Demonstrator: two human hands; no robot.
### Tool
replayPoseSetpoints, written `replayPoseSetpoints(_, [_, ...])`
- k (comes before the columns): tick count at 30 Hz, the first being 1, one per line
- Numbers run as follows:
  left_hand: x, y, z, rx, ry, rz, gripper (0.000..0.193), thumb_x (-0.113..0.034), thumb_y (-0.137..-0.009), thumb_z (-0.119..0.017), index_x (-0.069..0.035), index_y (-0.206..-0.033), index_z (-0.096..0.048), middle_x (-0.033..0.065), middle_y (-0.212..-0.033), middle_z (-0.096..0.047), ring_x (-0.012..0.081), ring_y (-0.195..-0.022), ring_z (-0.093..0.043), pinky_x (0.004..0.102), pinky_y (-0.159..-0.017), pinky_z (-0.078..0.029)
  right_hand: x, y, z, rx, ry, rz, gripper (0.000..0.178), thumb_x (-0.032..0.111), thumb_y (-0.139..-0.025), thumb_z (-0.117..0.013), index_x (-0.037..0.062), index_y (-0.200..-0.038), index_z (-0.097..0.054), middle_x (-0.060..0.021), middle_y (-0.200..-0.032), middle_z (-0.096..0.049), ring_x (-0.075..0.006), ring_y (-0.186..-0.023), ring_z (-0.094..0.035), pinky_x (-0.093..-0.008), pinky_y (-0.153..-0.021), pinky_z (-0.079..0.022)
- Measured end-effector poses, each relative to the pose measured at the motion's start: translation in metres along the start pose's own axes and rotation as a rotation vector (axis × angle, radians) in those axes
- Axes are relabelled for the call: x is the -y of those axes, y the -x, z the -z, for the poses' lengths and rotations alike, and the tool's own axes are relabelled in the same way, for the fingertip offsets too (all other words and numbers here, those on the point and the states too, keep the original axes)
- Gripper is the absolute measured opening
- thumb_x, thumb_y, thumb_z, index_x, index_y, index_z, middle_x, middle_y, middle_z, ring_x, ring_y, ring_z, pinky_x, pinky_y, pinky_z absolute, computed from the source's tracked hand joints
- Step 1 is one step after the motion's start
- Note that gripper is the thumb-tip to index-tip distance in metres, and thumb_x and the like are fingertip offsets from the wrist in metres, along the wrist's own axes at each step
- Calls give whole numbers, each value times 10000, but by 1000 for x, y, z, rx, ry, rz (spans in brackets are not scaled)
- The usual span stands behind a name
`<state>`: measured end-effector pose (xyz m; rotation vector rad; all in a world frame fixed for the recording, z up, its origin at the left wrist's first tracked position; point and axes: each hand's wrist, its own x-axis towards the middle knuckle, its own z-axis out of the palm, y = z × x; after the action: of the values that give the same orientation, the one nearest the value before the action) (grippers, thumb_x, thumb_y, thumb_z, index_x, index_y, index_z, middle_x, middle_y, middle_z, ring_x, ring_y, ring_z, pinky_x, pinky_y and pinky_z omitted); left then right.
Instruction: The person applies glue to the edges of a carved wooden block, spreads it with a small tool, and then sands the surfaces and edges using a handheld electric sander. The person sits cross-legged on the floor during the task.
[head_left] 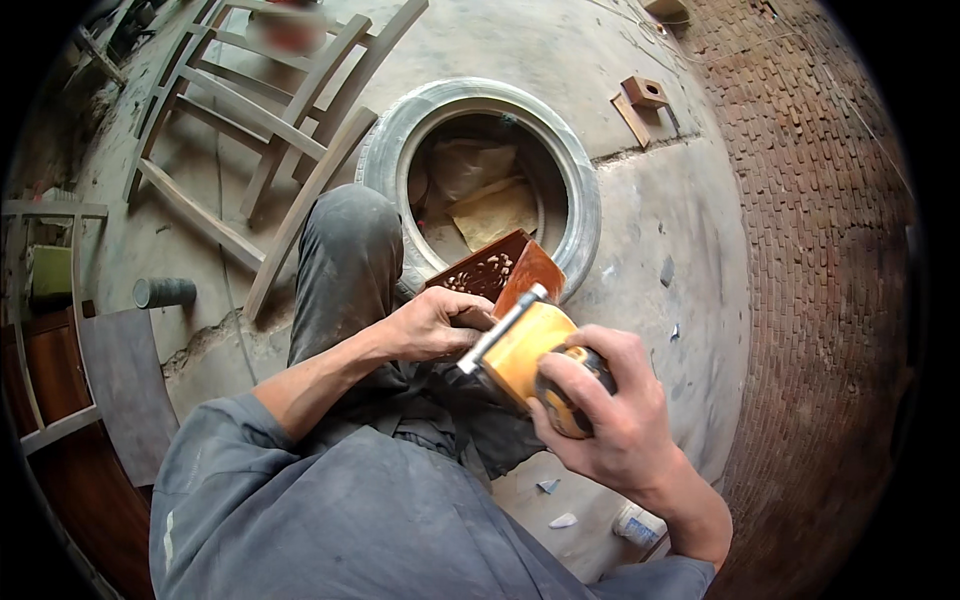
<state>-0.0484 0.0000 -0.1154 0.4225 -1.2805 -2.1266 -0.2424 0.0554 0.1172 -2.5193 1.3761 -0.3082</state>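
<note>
Workpiece: carved piece (540, 272), reddish-brown, at the centre of the frame; two panels meet at an angle.
Left panel: dark red-brown, pierced with a pale-showing openwork pattern.
Right panel: plain face, brighter orange-brown.
Tool: sander (527, 352), yellow body, black-and-yellow grip, pale flat plate along its upper-left side.
Markings: dark print on the sander, too small to read; tub (640, 524) at lower right bears a blue-and-white label, print likewise unreadable.
Left hand (432, 325): closed on the lower left edge of the carved piece; fingertips partly hidden.
Right hand (610, 405): wrapped around the sander's grip, right of centre.
Workpiece to grip: carved piece extends up and right from the left hand; sander lies below it, plate end overlapping the right panel's lower end in view. Contact: cannot be told.
Behind workpiece: tyre (584, 190), upper centre, with a yellowish sheet (495, 212) inside.
Upper left: wooden frame (327, 180).
Upper right: holed block (645, 92), beside brickwork (820, 200).
</note>
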Motion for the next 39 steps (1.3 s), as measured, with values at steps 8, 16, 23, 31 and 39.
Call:
replayPoseSetpoints(8, [-18, 15, -17, 10, -10, 152, 363, 3, -938, -774, 31, -1290, -688, 31, -1120, -769, 65, -1017, -677, 256, -906, -559, -8, 14, 3, 5, -103, -155, 451, 101, -717, -866, 116, -1127, -680, -119, -1178, -601, -318, -1030, -628, -406, -793, -575])
replayPoseSetpoints(16, [-14, 54, -22, 98, -138, 189, 455, -7, -875, -851, 0, -1304, -699, 77, -1170, -765, 117, -1051, -675, 320, -911, -574, -15, -8, -19, 4, -43, -115, 401, 141, -750, -860, 94, -1099, -668, -121, -1151, -624, -332, -1005, -634, -416, -770, -577])
replayPoseSetpoints(23, [-13, 59, -17, 34, -170, 73, 457, -35, -883, -843, -11, -1311, -686, 70, -1147, -765, 123, -1041, -694, 324, -935, -574, -27, -33, -19, -19, -7, -113, 352, 143, -783, -832, 91, -1094, -678, -112, -1111, -623, -332, -979, -637, -421, -749, -584])
replayPoseSetpoints(31, [-9, 65, -15, 55, -322, 109, 392, -51, -870, -856, 4, -1232, -718, 119, -1077, -769, 170, -981, -723, 343, -883, -589, 8, -16, -25, 85, -15, -41, 375, 92, -735, -863, 72, -1063, -683, -140, -1126, -623, -336, -980, -656, -410, -764, -578])
replayPoseSetpoints(39, [-1, 60, -19, -19, -321, -49, 439, -85, -838, -865, -14, -1242, -709, 119, -998, -752, 215, -908, -697, 359, -805, -556, -20, -27, -20, -11, 12, -83, 365, 107, -784, -841, 58, -1094, -655, -160, -1114, -605, -361, -963, -659, -428, -790, -567])
